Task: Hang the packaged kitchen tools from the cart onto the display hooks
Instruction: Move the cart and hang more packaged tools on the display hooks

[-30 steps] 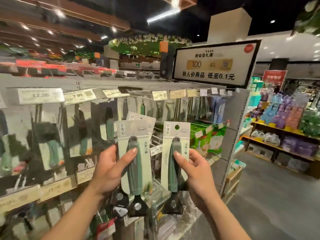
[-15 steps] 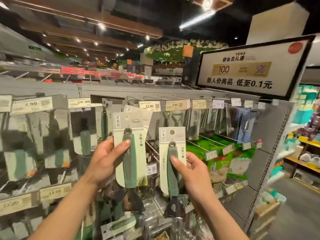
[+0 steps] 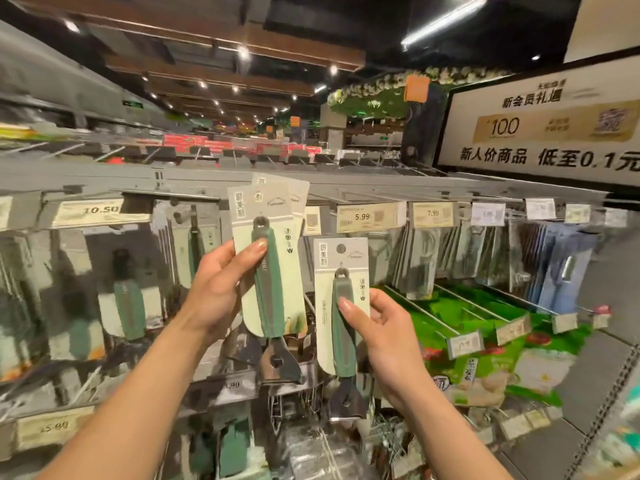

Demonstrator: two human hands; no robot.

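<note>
Display rack (image 3: 104, 174) looks largely stocked, and the hooks (image 3: 349, 197) along the far wall carry goods. Judged mid-task: nothing in hand is hung yet, and the cart is out of view. Left hand (image 3: 214, 292) grips a fanned stack of packaged tools (image 3: 249, 209) near the top rail, thumb across the green handle. Right hand (image 3: 388, 337) pinches a single package (image 3: 341, 268), lower and just right of the stack, thumb on its handle.

Promotional sign (image 3: 547, 133), white with a black frame, stands upper right. Price tags read 10.50 (image 3: 100, 211), 5.99 (image 3: 369, 217) and 7.99 (image 3: 433, 213). Green bags (image 3: 485, 317) lie lower right. Foliage (image 3: 374, 98) and an orange cube (image 3: 417, 88) hang overhead. A strip light (image 3: 443, 20) is lit.
</note>
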